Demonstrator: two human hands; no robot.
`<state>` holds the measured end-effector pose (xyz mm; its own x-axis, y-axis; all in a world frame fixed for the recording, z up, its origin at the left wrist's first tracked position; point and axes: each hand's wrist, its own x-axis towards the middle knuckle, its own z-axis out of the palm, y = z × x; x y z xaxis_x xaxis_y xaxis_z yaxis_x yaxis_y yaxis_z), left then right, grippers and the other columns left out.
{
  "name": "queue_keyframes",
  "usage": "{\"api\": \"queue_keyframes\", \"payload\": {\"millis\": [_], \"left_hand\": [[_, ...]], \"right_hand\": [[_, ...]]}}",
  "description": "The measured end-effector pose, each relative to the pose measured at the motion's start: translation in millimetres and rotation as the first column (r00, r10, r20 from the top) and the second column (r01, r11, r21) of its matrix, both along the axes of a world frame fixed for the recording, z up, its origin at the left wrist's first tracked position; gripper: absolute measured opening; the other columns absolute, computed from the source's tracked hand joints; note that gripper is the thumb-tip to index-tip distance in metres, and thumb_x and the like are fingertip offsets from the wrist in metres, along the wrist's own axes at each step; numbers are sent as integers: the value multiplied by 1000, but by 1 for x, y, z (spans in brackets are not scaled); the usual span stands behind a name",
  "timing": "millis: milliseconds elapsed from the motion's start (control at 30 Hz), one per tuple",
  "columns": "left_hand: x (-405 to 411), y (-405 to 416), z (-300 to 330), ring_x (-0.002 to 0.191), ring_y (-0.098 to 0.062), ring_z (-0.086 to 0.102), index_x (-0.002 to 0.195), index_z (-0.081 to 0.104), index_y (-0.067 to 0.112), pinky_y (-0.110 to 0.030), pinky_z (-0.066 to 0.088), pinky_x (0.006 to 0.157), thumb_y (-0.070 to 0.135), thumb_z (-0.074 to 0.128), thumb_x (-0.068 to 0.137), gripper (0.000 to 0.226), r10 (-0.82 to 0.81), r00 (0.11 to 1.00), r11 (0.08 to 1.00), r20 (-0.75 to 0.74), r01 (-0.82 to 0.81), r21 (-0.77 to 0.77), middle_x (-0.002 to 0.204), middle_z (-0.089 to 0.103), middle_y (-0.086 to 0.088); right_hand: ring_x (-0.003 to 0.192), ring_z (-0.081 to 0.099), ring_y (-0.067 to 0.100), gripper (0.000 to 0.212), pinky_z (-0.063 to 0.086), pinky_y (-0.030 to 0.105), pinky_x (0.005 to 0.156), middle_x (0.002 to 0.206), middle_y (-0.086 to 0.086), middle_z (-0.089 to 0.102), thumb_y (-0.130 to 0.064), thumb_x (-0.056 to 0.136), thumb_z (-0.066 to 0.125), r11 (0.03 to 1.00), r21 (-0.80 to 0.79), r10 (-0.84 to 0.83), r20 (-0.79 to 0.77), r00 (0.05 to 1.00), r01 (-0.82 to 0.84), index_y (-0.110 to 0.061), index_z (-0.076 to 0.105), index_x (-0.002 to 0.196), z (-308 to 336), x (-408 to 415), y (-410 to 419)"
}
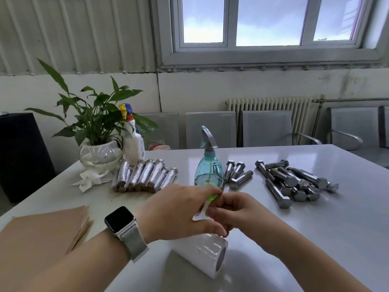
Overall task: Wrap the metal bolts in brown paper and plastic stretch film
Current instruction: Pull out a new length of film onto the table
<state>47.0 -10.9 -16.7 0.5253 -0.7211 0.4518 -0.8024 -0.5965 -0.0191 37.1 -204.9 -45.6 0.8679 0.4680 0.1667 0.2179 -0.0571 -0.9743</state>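
My left hand (179, 209), with a watch on its wrist, and my right hand (233, 209) meet over the table and together pinch a small white and green object (205, 205); I cannot tell what it is. Just below them a roll of plastic stretch film (202, 255) lies on its side. A stack of brown paper sheets (42, 232) sits at the near left. Several wrapped bolts (143, 175) lie side by side at the back left. A pile of bare metal bolts (294, 182) is at the right, and three more bolts (236, 173) lie nearer the middle.
A teal spray bottle (209, 169) stands just beyond my hands. A potted plant (99, 152), a white spray bottle (133, 142) and crumpled tissue (88, 180) are at the back left. Grey chairs (267, 129) and a radiator stand behind the white table (315, 239).
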Motion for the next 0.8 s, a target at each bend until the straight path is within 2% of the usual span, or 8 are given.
{"api": "queue_keyframes", "payload": {"millis": [133, 200, 333, 433, 533, 600, 733, 800], "left_hand": [[-1, 4, -5, 69, -9, 61, 133, 49, 27, -20, 38, 57, 72, 42, 83, 67, -45, 995, 999, 87, 43, 31, 85, 66, 11], [-3, 3, -6, 71, -11, 64, 129, 56, 23, -23, 45, 56, 69, 44, 84, 65, -47, 993, 998, 105, 44, 37, 89, 70, 8], [-1, 3, -5, 59, -12, 59, 95, 67, 20, -28, 50, 50, 65, 46, 87, 50, -48, 991, 998, 126, 41, 55, 76, 66, 7], [-2, 0, -8, 45, -12, 47, 72, 56, 17, -26, 41, 39, 52, 48, 91, 41, -69, 968, 996, 240, 51, 80, 63, 56, 6], [-3, 1, -10, 42, -13, 41, 74, 54, 17, -25, 37, 36, 39, 49, 95, 31, -69, 953, 995, 294, 45, 88, 65, 54, 5], [-3, 1, -13, 40, -15, 41, 75, 54, 16, -25, 37, 35, 36, 46, 97, 31, -54, 952, 997, 302, 34, 71, 64, 53, 4], [-1, 0, -18, 37, -14, 43, 76, 55, 16, -22, 37, 35, 35, 47, 95, 28, 4, 958, 999, 287, 11, -52, 55, 54, 5], [-1, 1, -22, 40, -14, 53, 80, 51, 22, -25, 45, 39, 37, 45, 96, 23, 115, 978, 968, 173, -71, -241, 51, 58, 4]], "right_hand": [[56, 56, 17, 13, 49, 26, 56, 62, 7, 60, -15, 88, 69, 997, 80, -5, -107, 994, 13, -14, 68, 76, -3, 1, -3], [57, 55, 17, 11, 48, 25, 56, 65, 8, 60, -18, 86, 72, 996, 88, 10, -148, 989, 3, -11, 67, 79, -4, 1, -3], [60, 60, 19, 24, 52, 28, 58, 68, 9, 62, -26, 79, 75, 990, 141, 30, -288, 957, 11, -9, 62, 90, -3, 2, -7], [63, 63, 25, 24, 54, 32, 58, 69, 12, 61, -22, 84, 69, 980, 193, 28, -394, 919, 53, -7, 56, 98, -4, 7, -15], [71, 63, 20, 10, 54, 32, 63, 76, 6, 64, -7, 90, 64, 996, -80, -50, -268, 962, 30, -7, 59, 99, -12, 9, -19], [75, 60, 16, 17, 53, 31, 68, 87, 3, 65, 0, 89, 61, 973, -222, 19, -175, 984, -59, -9, 63, 103, -16, 9, -19], [80, 54, 22, 38, 53, 35, 74, 103, -3, 69, 1, 87, 65, 937, -283, 183, -107, 977, -207, -23, 65, 117, -13, 6, -20], [93, 58, 23, 50, 52, 39, 85, 115, 2, 69, 1, 84, 69, 945, -237, 196, -145, 970, -226, -26, 61, 126, -13, 6, -21]]}}
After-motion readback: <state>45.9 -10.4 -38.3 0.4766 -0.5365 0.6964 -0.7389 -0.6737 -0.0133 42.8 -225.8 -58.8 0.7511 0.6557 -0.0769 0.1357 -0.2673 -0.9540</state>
